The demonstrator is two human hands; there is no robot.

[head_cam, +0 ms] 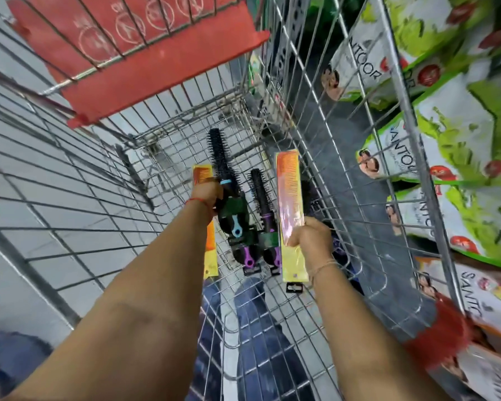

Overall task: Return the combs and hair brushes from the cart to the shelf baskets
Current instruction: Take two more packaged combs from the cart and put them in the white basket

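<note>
So in the head view, a round black hair brush (222, 160) with a blue-trimmed handle and a packaged orange comb (207, 224) are gripped together in the left hand (206, 195), which is closed around both near the centre of the frame, over the wire cart (104, 175). A second packaged comb (289, 215) is pinched along its edge by the right hand (310, 238), right of centre. Between the hands, a purple-handled round brush (265, 215) is seen lying on the cart floor, with soap packs (460, 140) stacked up the right side.
</note>
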